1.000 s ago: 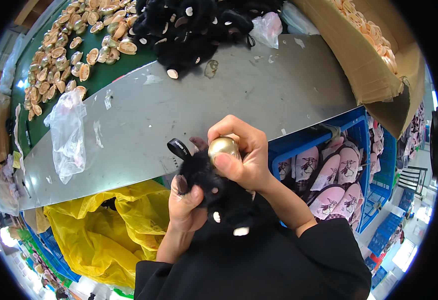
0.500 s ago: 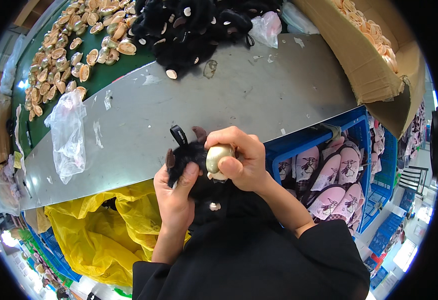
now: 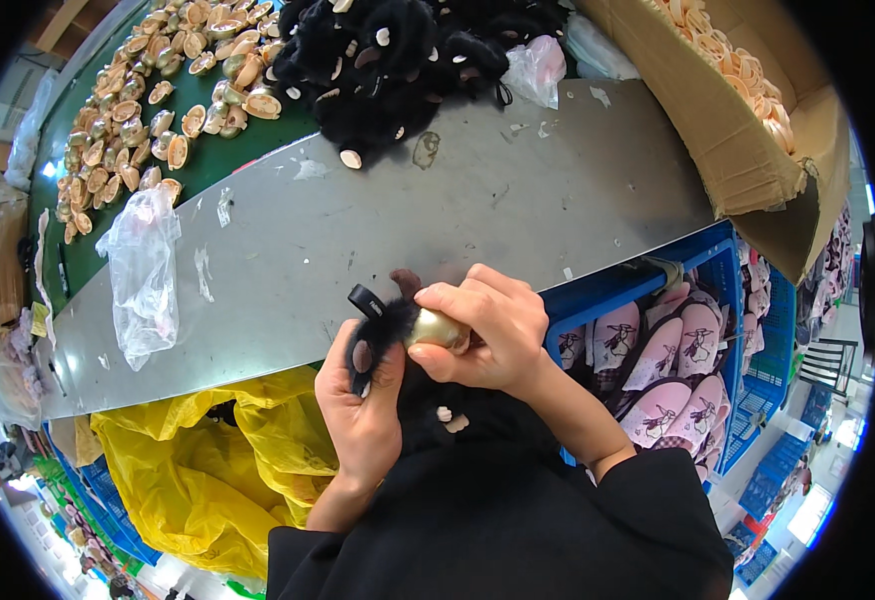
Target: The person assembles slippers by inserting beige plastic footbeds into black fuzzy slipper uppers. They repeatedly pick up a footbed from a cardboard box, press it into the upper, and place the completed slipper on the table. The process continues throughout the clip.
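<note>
Just off the near edge of the grey table, my left hand point(image 3: 366, 415) is closed round a small black plush toy point(image 3: 390, 325). The toy has brown ears point(image 3: 407, 282) and a black ribbon loop point(image 3: 366, 300). Between the thumb and fingers of my right hand point(image 3: 503, 330) is a shiny gold shell piece point(image 3: 439, 330), pressed against the toy's fur. Its inner side is out of sight. Below my hands, more black fur with pale paw-like bits point(image 3: 452, 420) blends into my dark clothing.
Gold half shells point(image 3: 178, 150) lie scattered on a green surface at the far left. Black plush pieces point(image 3: 388, 80) are heaped at the back. A cardboard box point(image 3: 718, 130) stands far right, above a blue crate point(image 3: 723, 270) of pink slippers point(image 3: 658, 405). A yellow bag point(image 3: 188, 480) sits near left.
The gold shell has turned sideways and now sits closer against the toy. My left hand has tilted the toy, and the right hand's fingers have shifted round the shell.
</note>
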